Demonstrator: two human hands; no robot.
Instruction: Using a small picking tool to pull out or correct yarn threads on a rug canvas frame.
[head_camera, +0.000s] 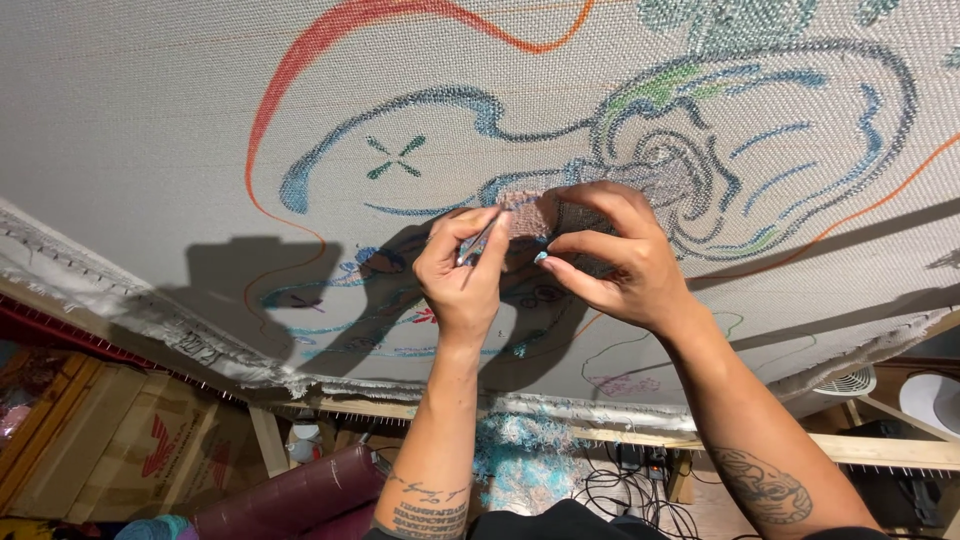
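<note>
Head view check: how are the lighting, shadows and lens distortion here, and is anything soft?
Head view: bright, even light on the stretched canvas; hard dark shadows of both arms fall on it to the lower left; wide-angle lens bows the wooden frame; left hand and right hand are sharp, the clutter below the frame is dim.

One view only, worn on the head, tilted upward along the forearms toward a stretched canvas (150, 120) on a wooden frame (600, 437). Close in: left hand (462, 270) and right hand (610, 255) near centre, raised against the cloth, forearms running out at the bottom edge. Canvas across the upper two thirds; below its frayed lower border, a strip of floor clutter, cardboard boxes (120, 440) at lower left, cables (630, 490) at lower middle.
</note>
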